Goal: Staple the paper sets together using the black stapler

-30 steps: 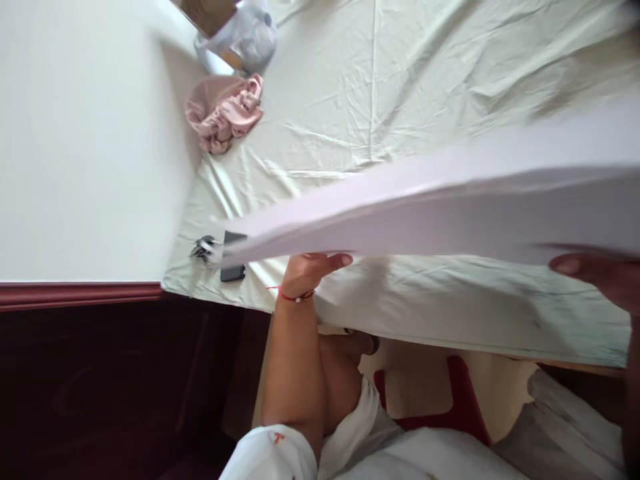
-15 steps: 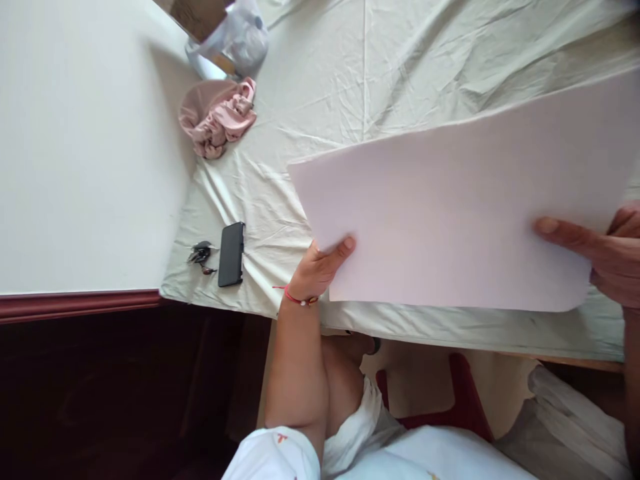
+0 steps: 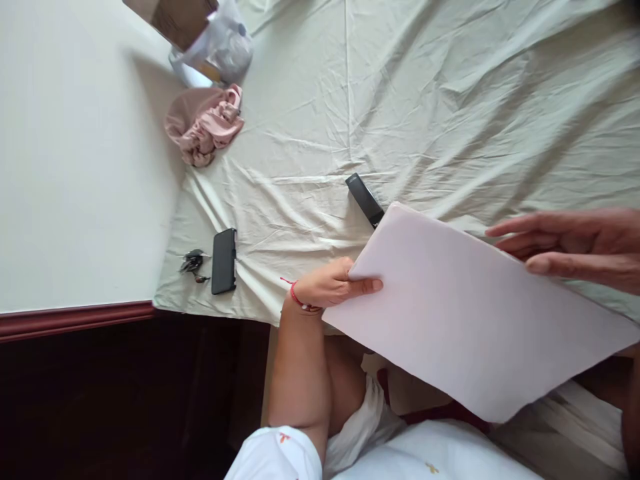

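Note:
A large pale sheet of paper [image 3: 475, 313] hangs tilted over the near edge of a bed covered with a pale green bedsheet [image 3: 400, 107]. My left hand [image 3: 333, 285], with a red thread bracelet at the wrist, pinches the sheet's left corner, thumb on top. My right hand [image 3: 570, 245] hovers above the sheet's upper right edge with fingers stretched out, holding nothing. A black remote-like bar [image 3: 365, 200] lies on the bedsheet just beyond the paper's top corner.
A black phone [image 3: 223, 261] and a small bunch of keys [image 3: 193, 263] lie near the bed's left corner. A pink cloth [image 3: 205, 123] and a plastic bag with a box [image 3: 210, 40] sit by the white wall [image 3: 75, 167]. Dark floor lies lower left.
The paper has swung down and toward me, uncovering the black bar on the bed. My right hand has let go of the sheet and now hovers open above it.

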`<act>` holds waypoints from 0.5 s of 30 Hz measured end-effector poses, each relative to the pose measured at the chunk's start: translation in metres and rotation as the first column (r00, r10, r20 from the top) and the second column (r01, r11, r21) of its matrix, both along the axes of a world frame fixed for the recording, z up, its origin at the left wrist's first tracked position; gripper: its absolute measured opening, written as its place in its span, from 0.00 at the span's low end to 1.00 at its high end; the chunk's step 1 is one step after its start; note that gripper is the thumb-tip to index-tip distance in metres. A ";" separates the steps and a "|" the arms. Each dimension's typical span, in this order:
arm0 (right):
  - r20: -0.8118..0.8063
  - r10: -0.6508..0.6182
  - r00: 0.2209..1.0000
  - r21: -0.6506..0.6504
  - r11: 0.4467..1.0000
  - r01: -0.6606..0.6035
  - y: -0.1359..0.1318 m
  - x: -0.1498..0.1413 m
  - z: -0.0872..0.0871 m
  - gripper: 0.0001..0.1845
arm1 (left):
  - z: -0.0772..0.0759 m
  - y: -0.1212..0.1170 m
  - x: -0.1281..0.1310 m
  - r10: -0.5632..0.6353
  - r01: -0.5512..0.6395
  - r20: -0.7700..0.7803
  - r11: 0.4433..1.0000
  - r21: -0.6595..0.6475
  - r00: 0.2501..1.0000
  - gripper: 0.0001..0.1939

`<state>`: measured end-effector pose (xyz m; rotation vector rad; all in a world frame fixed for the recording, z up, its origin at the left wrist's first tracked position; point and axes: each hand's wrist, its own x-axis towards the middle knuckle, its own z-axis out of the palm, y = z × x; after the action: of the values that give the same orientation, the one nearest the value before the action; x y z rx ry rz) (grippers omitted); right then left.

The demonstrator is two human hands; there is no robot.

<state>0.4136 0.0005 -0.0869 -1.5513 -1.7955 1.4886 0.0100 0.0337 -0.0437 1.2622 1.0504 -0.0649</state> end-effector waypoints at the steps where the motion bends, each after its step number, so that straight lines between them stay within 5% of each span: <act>1: -0.004 0.079 0.997 -0.035 0.996 -0.079 0.000 -0.004 0.000 0.38 | 0.000 0.001 0.003 -0.032 0.032 -0.017 0.999 0.016 0.999 0.26; 4: 0.075 0.162 0.984 -0.092 0.984 -0.155 -0.001 -0.017 0.004 0.35 | 0.001 0.005 0.012 -0.083 0.085 -0.041 0.996 0.037 0.996 0.26; 8: 0.182 0.055 0.982 -0.143 0.989 -0.029 0.000 -0.030 0.007 0.37 | 0.001 0.007 0.017 -0.066 0.067 -0.052 0.998 0.018 0.996 0.25; 12: 0.151 -0.095 0.984 -0.178 0.977 0.122 0.001 -0.027 0.004 0.38 | -0.004 0.014 0.015 0.109 -0.105 0.082 0.993 -0.051 0.991 0.21; 15: 0.133 -0.196 0.972 -0.271 0.936 0.226 0.000 -0.017 0.002 0.39 | -0.010 0.020 0.013 0.284 -0.305 0.189 0.948 0.095 0.940 0.17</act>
<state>0.3968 0.0009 -0.0847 -1.9250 -1.4550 1.6404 0.0233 0.0533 -0.0538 1.1835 1.0934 0.3394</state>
